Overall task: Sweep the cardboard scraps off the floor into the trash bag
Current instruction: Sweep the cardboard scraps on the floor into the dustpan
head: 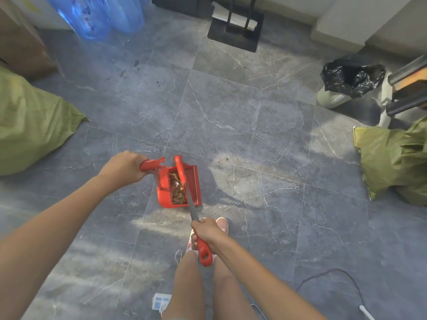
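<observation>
A red dustpan (pixel 165 195) stands on the grey floor in front of my feet, with brown cardboard scraps (pixel 178 192) lying inside it. My left hand (pixel 123 166) grips the dustpan's red handle (pixel 150 164). My right hand (pixel 205 232) grips the red grip of the broom handle (pixel 188 199), whose shaft runs up across the dustpan's mouth; the broom head is hidden. The black trash bag (pixel 352 76) sits open in a pale bin at the far right, well away from the dustpan.
Green sacks lie at the left (pixel 30 125) and right (pixel 395 162). Blue water bottles (pixel 99 15) and a black stand base (pixel 235 31) are at the back. A white power strip (pixel 161 301) and a dark cable (pixel 332 276) lie near my feet.
</observation>
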Tool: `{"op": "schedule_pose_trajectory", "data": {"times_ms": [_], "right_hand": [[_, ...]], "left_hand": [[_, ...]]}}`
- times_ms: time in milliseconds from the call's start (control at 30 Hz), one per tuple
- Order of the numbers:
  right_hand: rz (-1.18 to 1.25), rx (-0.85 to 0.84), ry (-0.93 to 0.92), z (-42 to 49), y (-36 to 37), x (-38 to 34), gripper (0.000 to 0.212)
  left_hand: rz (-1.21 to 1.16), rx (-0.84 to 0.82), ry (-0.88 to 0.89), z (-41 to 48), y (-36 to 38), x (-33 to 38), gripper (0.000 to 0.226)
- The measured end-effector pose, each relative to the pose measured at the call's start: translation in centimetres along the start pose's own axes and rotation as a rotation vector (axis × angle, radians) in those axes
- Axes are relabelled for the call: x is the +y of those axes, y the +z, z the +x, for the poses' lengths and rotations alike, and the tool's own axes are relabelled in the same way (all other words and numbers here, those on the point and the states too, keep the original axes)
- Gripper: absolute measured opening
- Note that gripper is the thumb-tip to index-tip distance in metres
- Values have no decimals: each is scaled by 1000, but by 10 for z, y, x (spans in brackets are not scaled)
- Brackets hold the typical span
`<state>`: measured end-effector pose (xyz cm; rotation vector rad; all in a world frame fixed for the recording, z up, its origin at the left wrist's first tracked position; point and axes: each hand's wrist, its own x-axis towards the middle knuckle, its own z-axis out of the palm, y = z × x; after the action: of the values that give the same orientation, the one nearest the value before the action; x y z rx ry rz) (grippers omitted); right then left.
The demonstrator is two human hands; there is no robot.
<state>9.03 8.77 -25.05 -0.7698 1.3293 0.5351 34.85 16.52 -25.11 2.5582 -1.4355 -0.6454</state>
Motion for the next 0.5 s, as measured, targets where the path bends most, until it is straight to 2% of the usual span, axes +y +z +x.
{"op": "schedule_pose_trajectory", "data": {"times_ms": [367, 500], "right_hand": [[82, -3, 22, -41, -58, 6, 17], [97, -26, 25, -71, -79, 6, 22]], "left_hand": [[3, -81, -14, 7, -21, 52, 38], [-58, -30, -75, 1, -37, 56, 37]]}}
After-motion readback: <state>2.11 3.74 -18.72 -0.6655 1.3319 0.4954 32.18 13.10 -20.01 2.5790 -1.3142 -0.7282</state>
